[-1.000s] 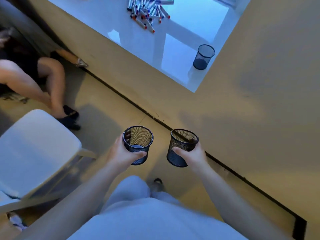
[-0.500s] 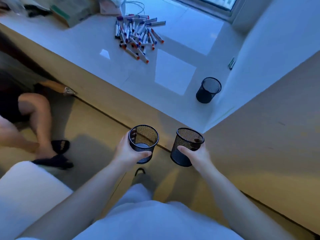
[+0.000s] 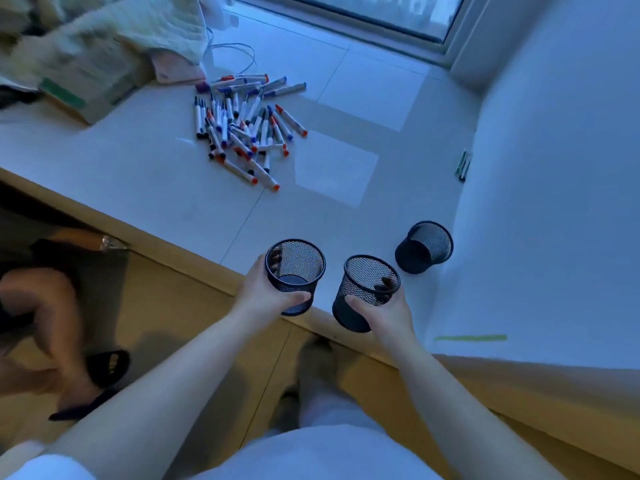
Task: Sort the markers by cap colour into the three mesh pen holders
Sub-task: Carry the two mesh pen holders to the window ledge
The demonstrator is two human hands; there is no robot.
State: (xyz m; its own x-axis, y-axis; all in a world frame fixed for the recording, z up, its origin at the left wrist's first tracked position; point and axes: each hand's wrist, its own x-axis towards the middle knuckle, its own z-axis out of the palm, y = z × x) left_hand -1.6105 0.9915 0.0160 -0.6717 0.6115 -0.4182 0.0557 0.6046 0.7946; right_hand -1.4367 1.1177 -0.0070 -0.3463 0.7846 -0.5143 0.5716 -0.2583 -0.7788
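— What is changing?
— Both held holders are now hanging over the white sill's [image 3: 145,174] edge: left hand [image 3: 263,299] gripping the left holder [image 3: 294,271], right hand [image 3: 388,310] the right holder [image 3: 363,292].
— Markers [image 3: 242,129]?
— Piled farther back; third holder [image 3: 424,247] is standing rightward. Cap colours are partly blurring.

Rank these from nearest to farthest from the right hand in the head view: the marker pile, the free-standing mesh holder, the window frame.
From the right hand:
1. Free-standing mesh holder, just beyond it, slightly right, on the white surface.
2. Marker pile, farther off, to the left.
3. Window frame, at the far edge.
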